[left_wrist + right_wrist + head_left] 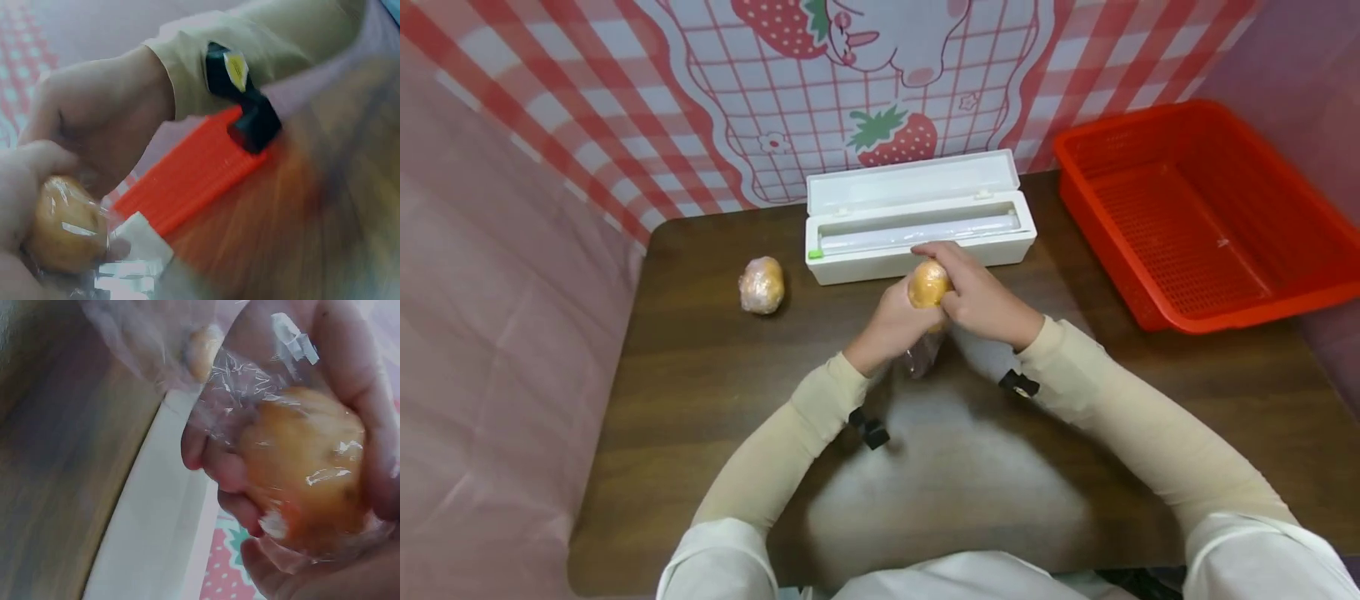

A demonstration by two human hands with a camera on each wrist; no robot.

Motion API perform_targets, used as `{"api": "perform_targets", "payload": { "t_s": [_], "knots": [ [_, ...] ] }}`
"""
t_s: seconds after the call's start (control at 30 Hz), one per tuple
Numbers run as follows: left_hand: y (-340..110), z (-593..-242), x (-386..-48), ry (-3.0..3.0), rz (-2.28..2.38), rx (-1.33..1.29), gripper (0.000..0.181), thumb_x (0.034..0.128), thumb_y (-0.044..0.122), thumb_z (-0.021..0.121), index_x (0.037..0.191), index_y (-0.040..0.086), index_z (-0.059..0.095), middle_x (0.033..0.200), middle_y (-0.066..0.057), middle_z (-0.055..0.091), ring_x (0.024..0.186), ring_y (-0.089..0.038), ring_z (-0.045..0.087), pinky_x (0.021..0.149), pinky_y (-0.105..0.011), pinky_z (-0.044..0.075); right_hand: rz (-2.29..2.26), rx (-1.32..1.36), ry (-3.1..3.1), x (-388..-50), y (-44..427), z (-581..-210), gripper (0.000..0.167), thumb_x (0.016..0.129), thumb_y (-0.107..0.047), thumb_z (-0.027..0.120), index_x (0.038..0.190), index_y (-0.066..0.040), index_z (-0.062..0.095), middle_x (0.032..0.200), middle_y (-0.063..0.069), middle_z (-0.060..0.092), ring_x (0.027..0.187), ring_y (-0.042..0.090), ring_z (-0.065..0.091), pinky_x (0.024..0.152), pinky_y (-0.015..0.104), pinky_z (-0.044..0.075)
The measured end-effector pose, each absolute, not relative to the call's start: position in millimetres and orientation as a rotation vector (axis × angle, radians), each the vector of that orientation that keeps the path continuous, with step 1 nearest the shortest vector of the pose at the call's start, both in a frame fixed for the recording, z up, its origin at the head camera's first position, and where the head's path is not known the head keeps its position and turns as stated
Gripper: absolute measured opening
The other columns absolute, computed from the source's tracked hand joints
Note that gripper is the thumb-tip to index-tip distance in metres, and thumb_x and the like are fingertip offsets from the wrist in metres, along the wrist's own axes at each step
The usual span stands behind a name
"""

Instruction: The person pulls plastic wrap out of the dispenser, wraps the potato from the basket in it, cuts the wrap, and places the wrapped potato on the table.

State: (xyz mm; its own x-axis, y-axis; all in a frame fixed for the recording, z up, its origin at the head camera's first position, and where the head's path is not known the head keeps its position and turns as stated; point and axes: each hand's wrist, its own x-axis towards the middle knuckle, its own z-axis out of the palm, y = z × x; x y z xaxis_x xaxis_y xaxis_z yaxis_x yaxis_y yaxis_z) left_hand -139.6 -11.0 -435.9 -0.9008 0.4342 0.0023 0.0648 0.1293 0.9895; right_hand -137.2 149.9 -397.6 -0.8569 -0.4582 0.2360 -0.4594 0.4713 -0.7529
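Note:
A round yellow-orange fruit (pixel 928 283) in clear cling film is held between both hands, in front of the white box. My left hand (pixel 898 323) grips it from the left, and my right hand (pixel 979 292) curls round it from the right. Loose film (pixel 922 354) hangs below the hands. Close up in the right wrist view, the fruit (pixel 306 462) shows shiny, creased film over its skin. The left wrist view has the same fruit (pixel 69 225) at lower left, partly covered by fingers. A second wrapped fruit (pixel 762 285) lies on the table at left.
Behind the hands stands a long white cling film box (pixel 880 268), lid up, a film roll (pixel 925 232) inside. A red plastic basket (pixel 1138 275) stands at the right on the brown wooden table (pixel 700 400). A checked strawberry-patterned cloth (pixel 617 108) hangs at the back.

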Motion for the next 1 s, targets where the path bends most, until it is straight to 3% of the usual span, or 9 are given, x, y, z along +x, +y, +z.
{"api": "perform_targets", "payload": {
  "t_s": [0.13, 0.23, 0.33, 0.43, 0.6, 0.83, 0.9, 1.0],
  "knots": [
    [-8.4, -440.5, -133.7, 1.539, 2.091, 0.429, 0.036, 0.0941, 0.006, 0.059, 0.13, 0.0, 0.054, 0.105, -0.003, 0.063, 0.091, -0.012, 0.059, 0.082, -0.025, 0.05, 1.227, 0.873, -2.629, -131.9, 144.6, -395.3, 0.058, 0.091, -0.01, 0.049, 0.146, 0.007, 0.042, 0.15, 0.024, 0.038, 0.139, 0.038, 0.036, 0.114, 0.053, 0.028],
    [-7.9, -443.6, -128.3, 1.175, 2.17, 0.391, 0.027, 0.1041, 0.012, 0.043, 0.13, 0.01, 0.05, 0.103, 0.002, 0.061, 0.09, -0.011, 0.057, 0.081, -0.025, 0.048, 1.014, 0.844, -2.623, -129.1, 140.4, -394.5, 0.063, 0.104, -0.041, 0.044, 0.146, 0.007, 0.045, 0.153, 0.025, 0.037, 0.148, 0.039, 0.025, 0.118, 0.054, 0.023],
    [-7.0, -445.6, -122.7, 0.934, 2.221, 0.352, 0.029, 0.1101, 0.029, 0.029, 0.129, 0.017, 0.047, 0.106, 0.003, 0.062, 0.092, -0.01, 0.058, 0.083, -0.026, 0.048, 0.933, 0.841, -2.64, -129.2, 138.3, -394.1, 0.082, 0.104, -0.062, 0.027, 0.142, 0.006, 0.05, 0.153, 0.024, 0.04, 0.151, 0.037, 0.019, 0.119, 0.053, 0.019],
    [-3.7, -445.3, -118.6, 0.838, 2.281, 0.299, 0.037, 0.1098, 0.04, 0.022, 0.128, 0.02, 0.047, 0.11, 0.005, 0.063, 0.095, -0.009, 0.06, 0.085, -0.026, 0.048, 0.944, 0.874, -2.673, -129.4, 139.1, -393.2, 0.093, 0.101, -0.069, 0.017, 0.14, 0.008, 0.051, 0.152, 0.025, 0.042, 0.15, 0.038, 0.021, 0.12, 0.051, 0.02],
    [5.4, -439.9, -120.5, 0.861, 2.369, 0.174, 0.035, 0.1105, 0.04, 0.025, 0.121, 0.018, 0.051, 0.105, 0.006, 0.064, 0.091, -0.007, 0.059, 0.081, -0.022, 0.047, 0.9, 0.91, -2.691, -130.2, 141.4, -389.0, 0.09, 0.104, -0.062, 0.015, 0.142, 0.014, 0.045, 0.149, 0.028, 0.044, 0.149, 0.041, 0.023, 0.121, 0.047, 0.016],
    [11.4, -445.3, -122.7, 0.865, 2.347, 0.105, 0.044, 0.1092, 0.048, 0.024, 0.127, 0.018, 0.05, 0.1, 0.005, 0.062, 0.086, -0.006, 0.059, 0.076, -0.02, 0.049, 0.861, 1.076, -2.687, -122.5, 156.2, -393.7, 0.063, 0.108, -0.036, 0.031, 0.148, 0.012, 0.037, 0.157, 0.026, 0.035, 0.151, 0.04, 0.018, 0.122, 0.045, 0.012],
    [10.7, -448.2, -122.8, 0.808, 2.323, 0.086, 0.05, 0.1082, 0.052, 0.023, 0.136, 0.017, 0.045, 0.106, 0.003, 0.061, 0.091, -0.008, 0.06, 0.08, -0.022, 0.051, 0.922, 1.167, -2.648, -121.1, 165.8, -398.2, 0.055, 0.103, -0.021, 0.037, 0.15, 0.008, 0.037, 0.159, 0.022, 0.033, 0.151, 0.039, 0.019, 0.122, 0.047, 0.013],
    [6.0, -449.5, -125.0, 0.737, 2.29, 0.098, 0.064, 0.1065, 0.056, 0.022, 0.151, 0.012, 0.032, 0.118, -0.004, 0.057, 0.1, -0.014, 0.061, 0.087, -0.027, 0.053, 0.97, 1.288, -2.583, -123.8, 180.2, -401.6, 0.069, 0.085, -0.005, 0.049, 0.154, -0.001, 0.038, 0.162, 0.015, 0.03, 0.151, 0.036, 0.02, 0.121, 0.052, 0.017]
  ]
}}
